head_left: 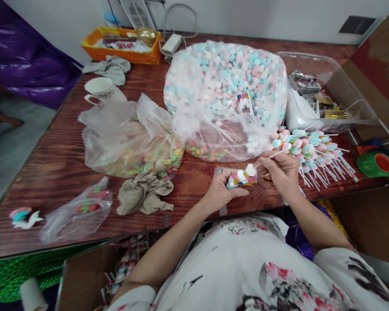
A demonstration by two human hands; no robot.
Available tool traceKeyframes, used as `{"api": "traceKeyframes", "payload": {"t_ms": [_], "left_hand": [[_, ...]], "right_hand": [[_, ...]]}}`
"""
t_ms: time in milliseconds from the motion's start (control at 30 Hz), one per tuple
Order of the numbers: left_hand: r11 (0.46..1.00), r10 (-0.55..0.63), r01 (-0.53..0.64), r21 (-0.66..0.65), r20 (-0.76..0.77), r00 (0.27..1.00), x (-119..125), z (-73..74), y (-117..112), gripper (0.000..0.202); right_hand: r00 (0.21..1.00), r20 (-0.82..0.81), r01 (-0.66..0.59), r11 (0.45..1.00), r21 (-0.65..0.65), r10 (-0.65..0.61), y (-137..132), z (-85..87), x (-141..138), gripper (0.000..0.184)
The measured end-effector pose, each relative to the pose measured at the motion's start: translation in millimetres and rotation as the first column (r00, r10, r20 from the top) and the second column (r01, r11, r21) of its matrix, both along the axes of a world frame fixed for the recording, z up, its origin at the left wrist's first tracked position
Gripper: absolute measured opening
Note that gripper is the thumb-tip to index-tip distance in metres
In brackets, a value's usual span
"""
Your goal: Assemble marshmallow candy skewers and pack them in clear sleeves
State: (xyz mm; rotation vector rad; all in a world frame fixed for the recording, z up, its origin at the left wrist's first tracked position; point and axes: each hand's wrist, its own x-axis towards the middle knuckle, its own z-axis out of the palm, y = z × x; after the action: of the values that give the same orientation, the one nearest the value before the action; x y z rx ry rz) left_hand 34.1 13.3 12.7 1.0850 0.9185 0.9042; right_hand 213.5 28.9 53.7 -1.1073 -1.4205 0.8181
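Hovering above the front of the wooden table, a candy skewer is held: candy end grasped by the left hand, white stick pinched by the right hand. Similar skewers are heaped just beside; a big marshmallow bag is set behind.

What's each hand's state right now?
Left hand: closed around a printed wrapper with marshmallows.
Right hand: closed, fingertips pinching a white stick.
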Motion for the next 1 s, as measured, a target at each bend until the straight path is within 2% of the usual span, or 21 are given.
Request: {"api": "traceKeyframes", "payload": {"t_ms": [200,300,400,500,600,700,767,833,900,1000], "left_hand": [[0.967,0.176,-0.134,0.217,-0.188,0.966,-2,-12.3,2,0.045],[0.933,0.245,-0.156,0.323,-0.254,0.936,-5,-19.0,2,0.051],[0.924,0.229,-0.112,0.365,-0.296,0.927,-8,-24.9,1,0.057],[0.937,0.188,-0.076,0.342,-0.307,0.933,-11,-26.8,0,0.052],[0.959,0.091,-0.014,0.281,-0.261,0.961,-12,-25.0,1,0.048],[0.979,0.020,0.028,0.203,-0.229,0.973,-13,-23.5,1,0.041],[0.988,0.025,0.007,0.152,-0.207,0.978,-12,-23.4,0,0.039],[0.993,0.041,-0.019,0.120,-0.185,0.982,-12,-23.2,0,0.040],[0.994,0.042,-0.025,0.103,-0.167,0.985,-11,-22.6,-1,0.042],[0.994,0.000,0.018,0.109,-0.167,0.986,-7,-20.7,-4,0.042]], "right_hand": [[0.978,0.104,0.163,0.971,0.175,-0.183,-3,-0.9,-4,0.004],[0.960,0.044,0.267,0.950,0.161,-0.277,-1,-2.5,-4,0.004],[0.944,-0.030,0.330,0.937,0.114,-0.328,3,-4.6,-5,0.004],[0.962,-0.138,0.243,0.970,0.026,-0.237,4,-6.4,-11,0.006],[0.954,-0.256,0.149,0.988,-0.036,-0.154,3,-7.0,-20,0.011],[0.968,-0.198,0.159,0.987,0.008,-0.155,2,-5.9,-23,0.009],[0.985,-0.075,0.158,0.985,0.075,-0.152,1,-4.7,-21,0.005],[0.994,0.011,0.106,0.989,0.103,-0.107,2,-4.0,-19,0.004],[1.000,-0.015,0.019,0.998,0.054,-0.018,2,-4.7,-19,0.005],[0.982,-0.182,-0.059,0.998,-0.029,0.053,4,-7.5,-22,0.006]]}}
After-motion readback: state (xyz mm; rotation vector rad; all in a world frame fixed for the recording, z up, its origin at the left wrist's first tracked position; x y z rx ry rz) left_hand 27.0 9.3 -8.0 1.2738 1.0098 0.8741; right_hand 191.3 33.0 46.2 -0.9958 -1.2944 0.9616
